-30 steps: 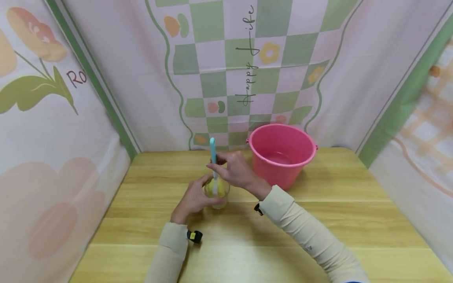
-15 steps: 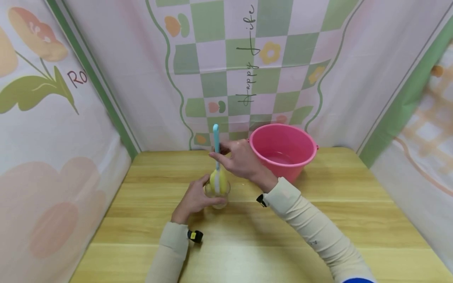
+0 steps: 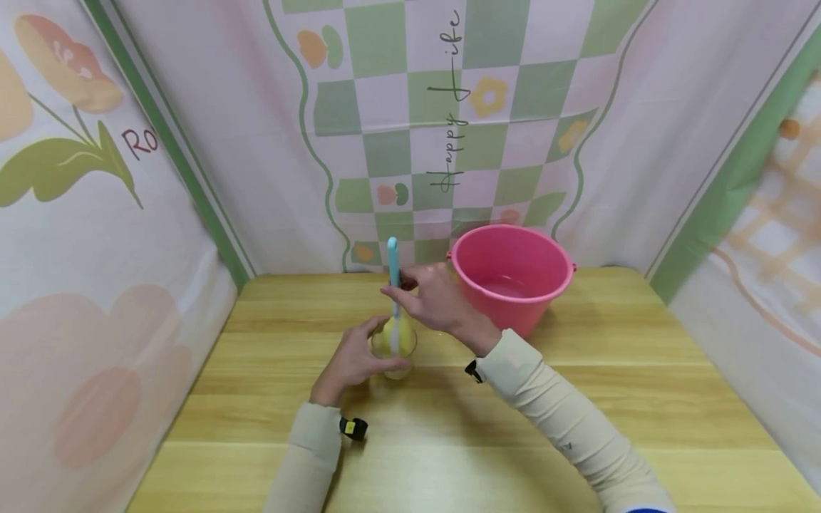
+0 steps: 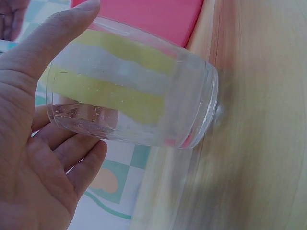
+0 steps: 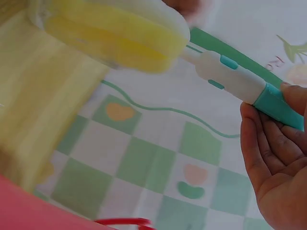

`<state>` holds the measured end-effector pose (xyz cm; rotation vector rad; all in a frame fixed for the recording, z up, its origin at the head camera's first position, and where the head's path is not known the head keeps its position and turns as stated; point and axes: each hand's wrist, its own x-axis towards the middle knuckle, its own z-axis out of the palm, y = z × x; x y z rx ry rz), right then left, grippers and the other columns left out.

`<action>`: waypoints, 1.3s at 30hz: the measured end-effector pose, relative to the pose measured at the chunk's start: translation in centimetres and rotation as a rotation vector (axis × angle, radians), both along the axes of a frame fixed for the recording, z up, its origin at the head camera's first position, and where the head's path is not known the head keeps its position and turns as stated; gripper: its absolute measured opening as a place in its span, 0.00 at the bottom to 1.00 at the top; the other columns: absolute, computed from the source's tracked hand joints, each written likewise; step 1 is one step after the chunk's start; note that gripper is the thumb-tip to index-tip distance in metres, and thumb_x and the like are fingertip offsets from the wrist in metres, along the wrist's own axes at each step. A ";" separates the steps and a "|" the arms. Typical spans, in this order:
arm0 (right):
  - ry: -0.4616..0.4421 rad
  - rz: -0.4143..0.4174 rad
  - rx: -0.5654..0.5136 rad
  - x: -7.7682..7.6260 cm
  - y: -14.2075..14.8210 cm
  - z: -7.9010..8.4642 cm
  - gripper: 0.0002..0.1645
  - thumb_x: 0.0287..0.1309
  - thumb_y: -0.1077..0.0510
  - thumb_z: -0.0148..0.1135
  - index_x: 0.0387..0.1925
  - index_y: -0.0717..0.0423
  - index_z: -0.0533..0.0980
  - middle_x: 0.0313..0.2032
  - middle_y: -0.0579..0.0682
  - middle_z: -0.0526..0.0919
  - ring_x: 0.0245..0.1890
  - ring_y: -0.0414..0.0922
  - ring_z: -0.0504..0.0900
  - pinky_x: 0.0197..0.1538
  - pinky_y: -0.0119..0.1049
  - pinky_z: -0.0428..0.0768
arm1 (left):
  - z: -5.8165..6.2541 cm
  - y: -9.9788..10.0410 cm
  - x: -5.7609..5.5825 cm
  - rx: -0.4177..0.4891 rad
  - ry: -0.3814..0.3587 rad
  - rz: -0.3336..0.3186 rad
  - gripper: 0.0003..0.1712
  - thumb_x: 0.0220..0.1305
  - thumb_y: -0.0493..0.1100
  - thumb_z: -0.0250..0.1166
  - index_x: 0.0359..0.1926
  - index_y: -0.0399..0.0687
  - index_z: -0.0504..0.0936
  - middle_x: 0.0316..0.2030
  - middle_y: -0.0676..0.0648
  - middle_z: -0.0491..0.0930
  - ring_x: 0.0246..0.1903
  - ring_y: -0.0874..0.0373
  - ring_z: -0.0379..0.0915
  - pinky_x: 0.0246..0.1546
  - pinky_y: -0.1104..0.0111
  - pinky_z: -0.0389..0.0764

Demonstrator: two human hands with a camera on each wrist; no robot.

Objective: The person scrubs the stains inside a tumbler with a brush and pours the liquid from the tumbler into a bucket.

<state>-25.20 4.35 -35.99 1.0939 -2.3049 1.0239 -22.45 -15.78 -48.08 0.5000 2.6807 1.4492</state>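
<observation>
My left hand (image 3: pixel 353 358) grips a clear drinking glass (image 4: pixel 187 96) standing on the table, thumb on one side and fingers round the other. Inside the glass is the yellow-and-white sponge head of a bottle brush (image 5: pixel 120 33), its top sticking out past the rim in the right wrist view. My right hand (image 3: pixel 432 296) pinches the brush's turquoise handle (image 3: pixel 393 260) between thumb and fingers, above the glass. The brush stands nearly upright. In the left wrist view the sponge's stripes show through the glass wall.
A pink bucket (image 3: pixel 474 288) stands on the wooden table (image 3: pixel 577 399) behind and to the right of the glass, close to my right hand. Printed cloth (image 3: pixel 385 100) hangs at the table's back edge and along both sides.
The right hand pulled the brush up and slightly right, lifting the sponge partly out of the glass, then lowered it back in. The left hand and the glass stayed in place.
</observation>
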 end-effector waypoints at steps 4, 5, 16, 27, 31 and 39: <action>0.036 -0.009 -0.001 0.2 0.3 2.0 0.10 0.67 0.56 0.72 0.34 0.60 0.85 0.31 0.53 0.93 0.33 0.47 0.93 0.38 0.39 0.91 | -0.1 -0.2 -0.1 0.018 0.019 -0.020 0.46 0.50 0.55 0.86 0.69 0.57 0.77 0.57 0.54 0.85 0.56 0.54 0.81 0.61 0.50 0.82; 0.036 -0.001 -0.008 0.2 0.3 2.3 0.10 0.67 0.56 0.72 0.34 0.60 0.85 0.31 0.53 0.93 0.33 0.47 0.93 0.38 0.39 0.91 | -0.1 -0.2 -0.2 0.027 0.023 -0.025 0.44 0.49 0.55 0.86 0.67 0.59 0.78 0.55 0.55 0.86 0.54 0.56 0.81 0.60 0.51 0.82; -0.020 -0.016 0.046 0.1 0.2 0.2 0.12 0.69 0.54 0.71 0.31 0.56 0.83 0.28 0.51 0.91 0.30 0.43 0.91 0.35 0.34 0.89 | 0.1 -0.2 0.0 0.007 0.008 -0.015 0.52 0.52 0.53 0.85 0.75 0.48 0.72 0.70 0.44 0.78 0.70 0.41 0.73 0.72 0.40 0.72; -0.032 -0.006 0.044 0.2 0.2 0.3 0.11 0.68 0.55 0.71 0.31 0.57 0.84 0.29 0.51 0.92 0.31 0.44 0.92 0.36 0.35 0.90 | 0.0 -0.2 0.0 0.021 0.002 -0.017 0.52 0.52 0.53 0.85 0.75 0.48 0.72 0.72 0.44 0.76 0.72 0.40 0.71 0.73 0.39 0.71; 0.004 -0.006 0.027 0.6 0.4 2.3 0.10 0.67 0.55 0.72 0.33 0.58 0.85 0.30 0.51 0.93 0.31 0.45 0.93 0.36 0.37 0.90 | 0.0 -0.2 0.0 0.034 0.004 -0.025 0.50 0.52 0.52 0.85 0.74 0.52 0.73 0.62 0.49 0.84 0.60 0.48 0.81 0.64 0.46 0.81; 0.002 0.007 0.036 0.9 0.2 3.2 0.09 0.68 0.56 0.72 0.35 0.58 0.85 0.30 0.51 0.93 0.31 0.43 0.92 0.35 0.33 0.89 | -0.1 -0.2 -0.2 0.035 0.020 -0.024 0.48 0.50 0.51 0.86 0.71 0.55 0.76 0.56 0.54 0.86 0.55 0.54 0.82 0.63 0.49 0.81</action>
